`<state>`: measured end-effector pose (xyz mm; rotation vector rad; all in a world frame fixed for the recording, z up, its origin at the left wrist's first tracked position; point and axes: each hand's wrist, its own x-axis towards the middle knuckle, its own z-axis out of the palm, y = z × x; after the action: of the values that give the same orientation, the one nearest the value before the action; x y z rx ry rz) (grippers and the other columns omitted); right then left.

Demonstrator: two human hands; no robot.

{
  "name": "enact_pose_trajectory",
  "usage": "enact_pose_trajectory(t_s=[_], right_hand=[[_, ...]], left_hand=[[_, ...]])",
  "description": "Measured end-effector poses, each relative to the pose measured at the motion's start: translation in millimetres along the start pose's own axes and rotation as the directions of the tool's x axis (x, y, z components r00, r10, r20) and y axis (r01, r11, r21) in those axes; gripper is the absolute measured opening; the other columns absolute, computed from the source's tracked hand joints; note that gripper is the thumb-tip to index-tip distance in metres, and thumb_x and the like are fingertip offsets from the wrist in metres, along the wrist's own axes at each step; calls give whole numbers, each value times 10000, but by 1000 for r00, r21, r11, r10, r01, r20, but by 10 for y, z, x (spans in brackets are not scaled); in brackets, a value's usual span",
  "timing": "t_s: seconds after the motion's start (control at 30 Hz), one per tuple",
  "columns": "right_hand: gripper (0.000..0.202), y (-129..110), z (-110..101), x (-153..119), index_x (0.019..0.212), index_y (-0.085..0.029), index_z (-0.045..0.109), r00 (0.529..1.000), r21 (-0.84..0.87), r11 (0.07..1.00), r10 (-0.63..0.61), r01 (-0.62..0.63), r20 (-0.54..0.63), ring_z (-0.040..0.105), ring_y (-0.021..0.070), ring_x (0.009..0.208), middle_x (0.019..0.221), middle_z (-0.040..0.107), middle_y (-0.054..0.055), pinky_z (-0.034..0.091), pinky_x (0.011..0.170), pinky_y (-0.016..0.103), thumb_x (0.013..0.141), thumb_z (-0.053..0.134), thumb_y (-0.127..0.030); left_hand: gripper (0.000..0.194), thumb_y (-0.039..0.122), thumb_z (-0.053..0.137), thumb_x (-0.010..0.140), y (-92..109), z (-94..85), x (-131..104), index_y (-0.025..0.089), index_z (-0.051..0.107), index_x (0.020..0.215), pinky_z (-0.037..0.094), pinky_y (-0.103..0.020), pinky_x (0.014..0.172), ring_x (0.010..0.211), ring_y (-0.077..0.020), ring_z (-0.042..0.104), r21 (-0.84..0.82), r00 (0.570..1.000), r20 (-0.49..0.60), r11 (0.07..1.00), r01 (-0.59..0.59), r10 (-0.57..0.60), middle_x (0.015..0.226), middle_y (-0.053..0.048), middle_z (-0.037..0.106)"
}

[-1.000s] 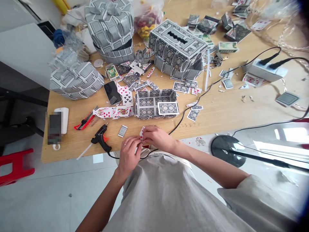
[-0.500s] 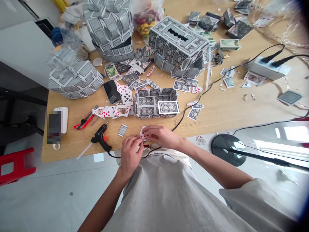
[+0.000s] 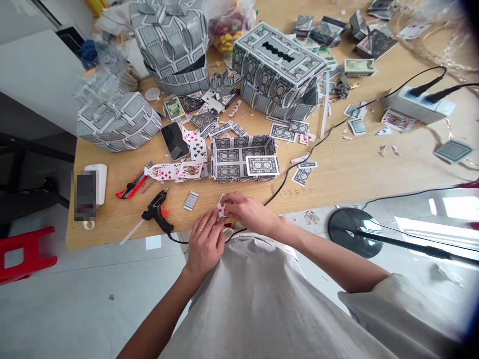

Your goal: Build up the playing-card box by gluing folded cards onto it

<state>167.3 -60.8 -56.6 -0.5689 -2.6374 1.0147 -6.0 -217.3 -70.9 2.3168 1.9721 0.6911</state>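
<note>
At the table's front edge a small red-suited playing card (image 3: 220, 203) lies under my fingertips, partly covered by them. My right hand (image 3: 249, 212) is closed on its upper right side, fingers bent down. My left hand (image 3: 205, 239), a ring on one finger, presses its fingertips against the lower left side of the same card. A small patterned card piece (image 3: 190, 201) lies to the left, face down. Beyond my hands stands an open box made of playing cards (image 3: 224, 172), with a loose card (image 3: 262, 165) resting over its front right corner.
A black glue gun (image 3: 157, 212) and red utility knife (image 3: 130, 184) lie at left; a black cable (image 3: 286, 174) crosses the table. Behind are a phone (image 3: 174, 140), a card strip (image 3: 168, 172), card-covered baskets (image 3: 119, 119), a lidded card box (image 3: 277, 60) and a power strip (image 3: 421, 104).
My left hand's fingers have straightened and spread a little along the card, and the hand has turned slightly. The right hand stays at the card, shifted slightly. The view has moved a little.
</note>
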Motion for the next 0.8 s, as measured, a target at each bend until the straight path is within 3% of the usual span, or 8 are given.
enact_pose_trajectory(t_s=[0.1, 0.2, 0.4, 0.8], right_hand=[[138, -70, 65, -84, 1106, -183, 777, 997, -86, 994, -65, 62, -29, 710, 273, 1186, 1310, 724, 132, 617, 994, 403, 988, 722, -137], [162, -162, 211, -222, 1108, -137, 757, 985, -194, 977, -112, 85, -134, 694, 292, 1263, 1262, 750, 151, 595, 1087, 436, 1046, 608, -123], [285, -281, 393, -449, 1238, -127, 722, 962, -260, 964, -23, -51, -271, 650, 302, 1378, 1364, 722, 181, 588, 1131, 464, 1064, 500, -84], [334, -227, 405, -514, 1325, -61, 645, 977, -203, 979, -32, -12, -212, 522, 342, 1519, 1516, 614, 259, 513, 1242, 521, 1063, 437, -59]], left_hand=[[405, 108, 618, 990, -7, -10, -25, 168, 681, 1385, 488, -512, 1190, 1433, -318, 616, 16, 1000, 23, 1000, -17, 17, 1500, -161, 674], [408, 100, 614, 990, -25, -22, -32, 163, 681, 1388, 475, -506, 1202, 1455, -318, 595, 24, 999, 40, 999, -29, 28, 1514, -158, 663], [414, 100, 596, 999, -86, -39, -44, 182, 686, 1394, 466, -504, 1208, 1484, -306, 566, -20, 997, 71, 999, -33, 34, 1548, -150, 636], [483, 141, 622, 999, -97, -116, -48, 186, 654, 1479, 458, -505, 1219, 1516, -329, 523, 1, 983, 163, 996, -87, 85, 1599, -174, 581]])
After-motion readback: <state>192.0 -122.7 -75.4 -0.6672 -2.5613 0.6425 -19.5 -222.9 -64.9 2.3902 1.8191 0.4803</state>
